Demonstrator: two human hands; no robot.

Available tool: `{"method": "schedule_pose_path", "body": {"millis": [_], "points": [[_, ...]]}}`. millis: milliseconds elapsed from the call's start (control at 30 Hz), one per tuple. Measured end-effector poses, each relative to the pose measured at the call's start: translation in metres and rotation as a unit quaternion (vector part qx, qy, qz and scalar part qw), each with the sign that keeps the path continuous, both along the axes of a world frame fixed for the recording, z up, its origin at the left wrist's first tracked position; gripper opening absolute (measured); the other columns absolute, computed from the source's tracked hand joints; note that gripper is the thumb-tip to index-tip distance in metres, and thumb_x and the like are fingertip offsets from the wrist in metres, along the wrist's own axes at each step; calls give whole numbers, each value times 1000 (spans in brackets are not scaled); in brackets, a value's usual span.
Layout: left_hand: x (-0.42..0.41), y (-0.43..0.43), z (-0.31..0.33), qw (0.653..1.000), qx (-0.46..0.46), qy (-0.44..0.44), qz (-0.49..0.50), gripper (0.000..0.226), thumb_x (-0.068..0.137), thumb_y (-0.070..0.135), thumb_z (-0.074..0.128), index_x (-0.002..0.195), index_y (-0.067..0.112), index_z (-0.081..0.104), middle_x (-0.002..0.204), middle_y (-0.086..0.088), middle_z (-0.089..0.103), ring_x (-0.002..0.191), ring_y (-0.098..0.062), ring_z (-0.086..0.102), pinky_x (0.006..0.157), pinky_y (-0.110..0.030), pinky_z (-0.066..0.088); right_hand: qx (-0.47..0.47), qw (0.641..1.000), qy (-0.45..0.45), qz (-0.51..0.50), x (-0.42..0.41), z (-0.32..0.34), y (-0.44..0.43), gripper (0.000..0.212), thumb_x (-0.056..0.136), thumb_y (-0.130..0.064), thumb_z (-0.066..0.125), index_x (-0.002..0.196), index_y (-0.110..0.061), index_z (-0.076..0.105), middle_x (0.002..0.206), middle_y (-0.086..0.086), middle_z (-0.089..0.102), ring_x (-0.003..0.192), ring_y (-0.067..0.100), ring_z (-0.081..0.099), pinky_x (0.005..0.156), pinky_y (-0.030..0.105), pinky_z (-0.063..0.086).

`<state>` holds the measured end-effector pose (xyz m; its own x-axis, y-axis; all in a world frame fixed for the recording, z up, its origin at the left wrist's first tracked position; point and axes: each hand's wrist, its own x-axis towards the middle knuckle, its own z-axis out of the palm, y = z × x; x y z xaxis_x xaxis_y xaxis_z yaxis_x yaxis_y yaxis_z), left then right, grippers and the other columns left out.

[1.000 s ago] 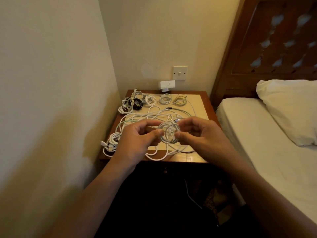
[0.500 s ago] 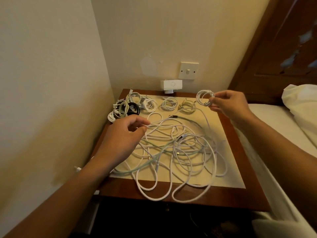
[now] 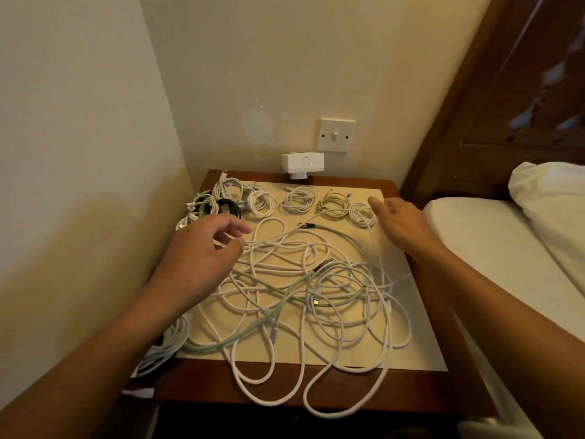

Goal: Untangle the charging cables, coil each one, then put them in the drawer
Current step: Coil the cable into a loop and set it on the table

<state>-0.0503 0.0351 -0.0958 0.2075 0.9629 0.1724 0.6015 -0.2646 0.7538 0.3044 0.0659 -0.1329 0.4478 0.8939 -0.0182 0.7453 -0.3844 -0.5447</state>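
Cables (image 3: 304,280) are lying tangled in white and pale green loops across the middle of the counter (image 3: 348,182), some spilling over its front edge. Coiled cables (image 3: 261,202) are sitting in a row along the back. The left hand (image 3: 202,248) is hovering over the tangle's left side, fingers (image 3: 234,228) loosely curled; whether they are pinching a strand I cannot tell. The right hand (image 3: 402,223) is hovering beside the rightmost coil (image 3: 361,213), fingers relaxed and spread.

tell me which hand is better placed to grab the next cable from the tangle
Left, probably. The left hand hovers at the tangled cables, fingers just above its strands; the right hand is open by the back coils.
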Motion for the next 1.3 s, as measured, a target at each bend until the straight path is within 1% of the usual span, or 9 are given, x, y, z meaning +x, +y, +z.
{"method": "schedule_pose_path", "body": {"millis": [100, 233, 300, 567, 700, 867, 1000, 1100, 1300], "points": [[4, 5, 5, 1000, 11, 7, -9, 18, 94, 20, 68, 101, 37, 73, 105, 19, 68, 98, 3, 61, 81, -25, 49, -34, 996, -20, 82, -15, 13, -15, 106, 81, -96, 21, 127, -13, 68, 126, 9, 68, 110, 32, 64, 88, 41, 51], [12, 12, 20, 998, 11, 51, -24, 20, 94, 26, 69, 111, 38, 71, 124, 18, 59, 110, -3, 51, 87, -28, 38, -57, 985, 44, 159, -29, 42, -30, 33, 103, -41, 59, 91, -15, 76, 87, 3, 76, 84, 21, 72, 67, 30, 54], [17, 12, 30, 997, 16, 59, -36, 24, 94, 27, 69, 116, 36, 69, 130, 13, 59, 110, -5, 49, 88, -28, 38, -28, 982, 90, 161, -33, 65, -37, 21, 104, -28, 60, 93, -17, 75, 81, 4, 74, 76, 17, 71, 65, 27, 54], [31, 9, 72, 996, 46, 68, -40, 44, 94, 35, 70, 136, 28, 56, 140, -1, 57, 118, -14, 55, 87, -29, 40, 142, 963, 129, 192, -50, 169, -61, 20, 101, -30, 64, 108, -16, 76, 86, 4, 71, 75, 11, 65, 71, 29, 54], [40, 9, 84, 997, 19, 60, -38, 56, 98, 39, 66, 146, 25, 43, 144, -5, 51, 114, -15, 51, 69, -22, 40, 200, 954, 79, 210, -57, 211, -76, 19, 98, -29, 67, 113, -21, 78, 97, -5, 74, 87, 5, 64, 75, 26, 50], [53, 1, 84, 998, 0, 62, -16, 66, 99, 44, 64, 154, 24, 34, 151, -8, 49, 133, -29, 52, 101, -44, 48, 253, 948, 19, 193, -61, 249, -100, 18, 97, -29, 70, 111, -22, 78, 96, -3, 74, 74, 7, 66, 66, 23, 59], [64, -7, 71, 989, -42, 122, -65, 30, 105, 33, 53, 130, 22, 64, 131, -2, 65, 113, -23, 60, 87, -34, 45, 299, 934, 57, 184, -52, 265, -118, 18, 97, -25, 70, 112, -17, 77, 95, 0, 75, 80, 10, 76, 74, 25, 64], [66, -8, 78, 998, -22, 19, -54, 27, 106, 23, 49, 90, 24, 71, 94, 1, 73, 93, -26, 70, 79, -38, 55, 313, 933, -36, 172, -34, 265, -126, 19, 99, -29, 69, 114, -21, 76, 100, -6, 74, 90, 8, 72, 80, 26, 60], [58, -16, 164, 972, 79, -222, -1, 21, 108, 24, 49, 107, 16, 68, 86, -4, 70, 77, -19, 69, 75, -38, 58, 287, 941, -92, 155, -1, 258, -149, 20, 101, -27, 65, 117, -20, 75, 105, -1, 72, 91, 11, 66, 72, 25, 54]]}}
